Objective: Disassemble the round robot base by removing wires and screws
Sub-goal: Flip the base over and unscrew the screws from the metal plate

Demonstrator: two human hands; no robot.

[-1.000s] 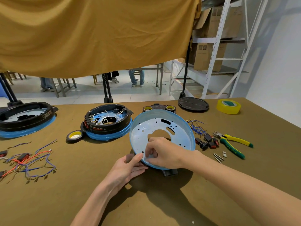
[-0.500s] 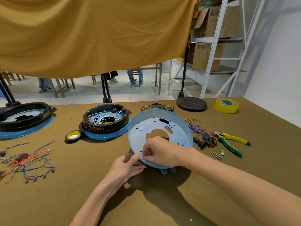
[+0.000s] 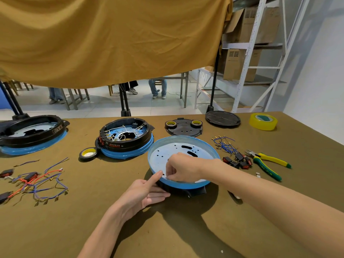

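The round base is a pale blue metal dish with holes and slots, lying nearly flat on a black plastic part in the middle of the table. My left hand is at its near-left edge, thumb on the rim and fingers flat under the black part. My right hand reaches inside the dish, fingertips pinched at the near rim beside a small hole. What lies between those fingertips is hidden.
A second base with white wires and a third base sit to the left. Loose red and blue wires lie far left. Blue wires, black switches, green-yellow pliers and yellow tape are on the right.
The blue dish stood tilted up toward me and now lies much flatter. Both hands stayed at its near rim and came down with it.
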